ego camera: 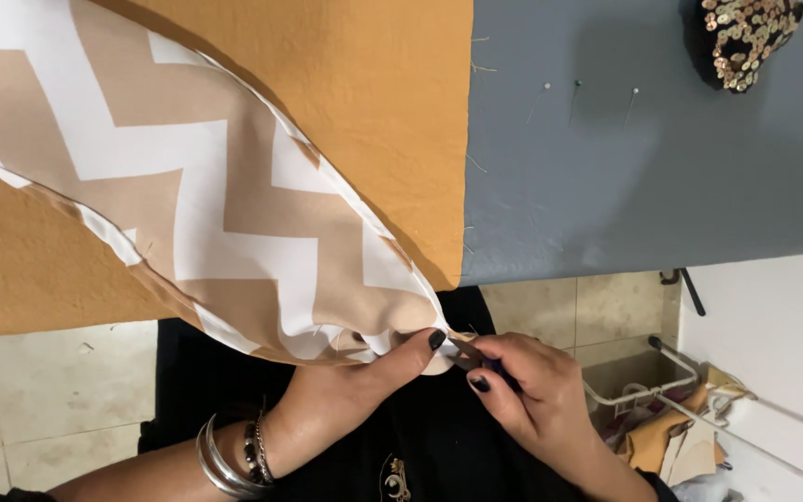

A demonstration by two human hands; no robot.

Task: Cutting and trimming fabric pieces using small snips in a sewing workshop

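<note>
Fingers pinching chevron fabric corner, table edge close

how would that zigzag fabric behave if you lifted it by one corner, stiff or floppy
Probably floppy: the zigzag fabric already curves and folds where the left hand pinches its corner. It looks thin and light, likely to drape rather than hold shape. Its smooth face may slide easily over the mustard cloth beneath.
</note>
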